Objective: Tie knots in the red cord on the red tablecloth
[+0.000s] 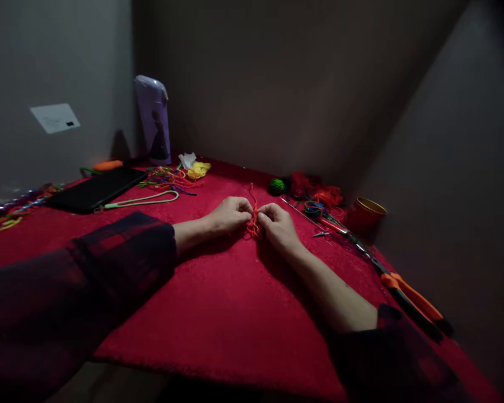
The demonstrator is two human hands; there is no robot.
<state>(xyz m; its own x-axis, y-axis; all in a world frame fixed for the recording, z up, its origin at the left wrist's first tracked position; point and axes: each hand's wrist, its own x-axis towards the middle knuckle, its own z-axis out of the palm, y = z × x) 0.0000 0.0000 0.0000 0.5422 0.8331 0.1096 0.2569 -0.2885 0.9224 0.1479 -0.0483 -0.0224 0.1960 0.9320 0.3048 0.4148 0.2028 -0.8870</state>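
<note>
Orange-red yarn (253,226) hangs in a small looped bunch between my two hands over the red cloth. One strand of it runs up and away from the fingers. My left hand (232,215) pinches the yarn from the left, thumb and fingertips together. From the right, my right hand (278,225) pinches the same bunch, its fingertips almost touching those of the left. The exact knot or loop between the fingertips is too small to make out.
Pliers with orange handles (415,299), a red cup (367,212), a green yarn ball (276,186) and tangled yarn stand right. Left are a black phone (96,190) with a green strap, colourful threads (168,178), yellow yarn (199,170) and a purple container (153,120). Walls enclose the table.
</note>
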